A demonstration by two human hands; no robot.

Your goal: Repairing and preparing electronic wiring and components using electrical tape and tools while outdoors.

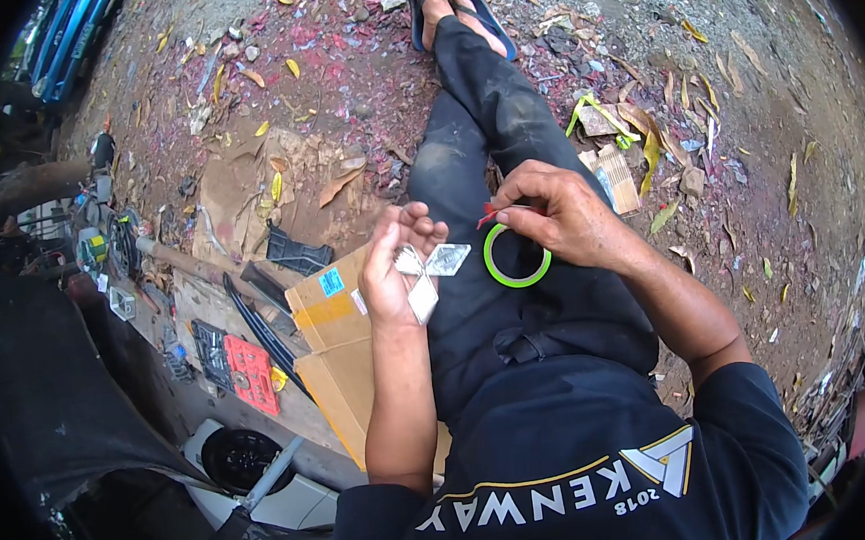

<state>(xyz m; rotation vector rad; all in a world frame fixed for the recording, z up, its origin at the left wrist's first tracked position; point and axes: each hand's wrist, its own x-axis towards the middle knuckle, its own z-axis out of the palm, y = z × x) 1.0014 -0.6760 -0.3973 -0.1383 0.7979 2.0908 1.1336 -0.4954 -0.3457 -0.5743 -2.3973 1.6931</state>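
My left hand (388, 271) is turned palm up above my lap, its fingers curled around a silver emblem (447, 260) made of three diamond shapes. One diamond points toward my right hand, another toward my left wrist. In the thumb and fingertips of my right hand (561, 213) is pinched a small red strip (486, 214). Just under those fingers sits a roll of tape with a bright green edge (521, 283), over my dark trousers. Whether the right hand touches the roll, I cannot tell.
My legs (487, 116) stretch forward, crossed at the ankles. Flattened cardboard (331, 322) lies left of my lap. Beyond it are a black plastic piece (297, 250), long dark strips (261, 332) and a red tool case (250, 371). Leaves and scraps litter the dirt ground.
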